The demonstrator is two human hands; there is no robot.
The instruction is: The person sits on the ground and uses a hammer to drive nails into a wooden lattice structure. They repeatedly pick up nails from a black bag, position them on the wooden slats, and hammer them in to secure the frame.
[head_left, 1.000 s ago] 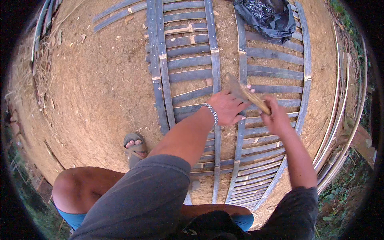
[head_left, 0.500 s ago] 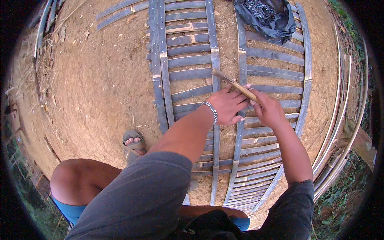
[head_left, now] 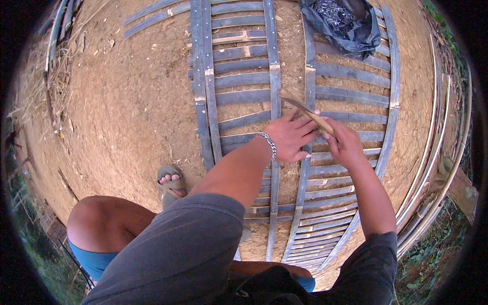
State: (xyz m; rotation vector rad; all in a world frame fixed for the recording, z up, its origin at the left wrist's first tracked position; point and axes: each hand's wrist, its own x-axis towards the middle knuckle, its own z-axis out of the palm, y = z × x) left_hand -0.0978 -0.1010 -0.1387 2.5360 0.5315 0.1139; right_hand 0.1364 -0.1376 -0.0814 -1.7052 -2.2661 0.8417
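Note:
My right hand (head_left: 345,142) is closed round the wooden handle of a hammer (head_left: 321,122). The hammer slants up and left over my left hand, and its dark head is blurred. Palm down, my left hand (head_left: 291,136) lies across the gap between two long rails of slatted bamboo panels (head_left: 308,86), with its fingers spread to the right and the thumb apart. Its fingertips are at the right-hand panel's inner rail, close under the hammer. Whether a nail is beneath the fingers cannot be seen. A chain bracelet (head_left: 269,146) circles my left wrist.
A black plastic bag (head_left: 368,43) holding many small nails rests on the far end of the right panel. Another slatted panel (head_left: 241,80) lies to its left on bare soil. Long poles (head_left: 432,195) run along the right edge. My sandalled foot (head_left: 172,182) stands at left.
The hammer's head has shifted slightly right and down, and its tilt has altered a little. My left hand stays almost in place. The whole view has moved slightly.

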